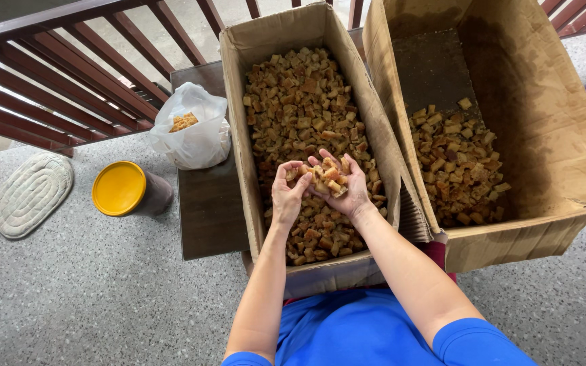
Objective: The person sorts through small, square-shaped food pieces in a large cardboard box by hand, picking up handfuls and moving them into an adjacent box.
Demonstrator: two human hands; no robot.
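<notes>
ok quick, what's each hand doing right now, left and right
Left hand: fingers curled, pinching a few brown cubes over the full cardboard box.
Right hand: cupped palm up, holding a heap of the cubes.

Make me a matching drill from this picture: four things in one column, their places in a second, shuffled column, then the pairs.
1. right hand
2. white plastic bag
3. yellow-lidded jar
4. oval mat

a. lying flat on the floor, far left
b. standing on the floor by the dark board
c. cupping brown chunks over the left box
d. on the dark board, beside the left box

1-c, 2-d, 3-b, 4-a
</notes>
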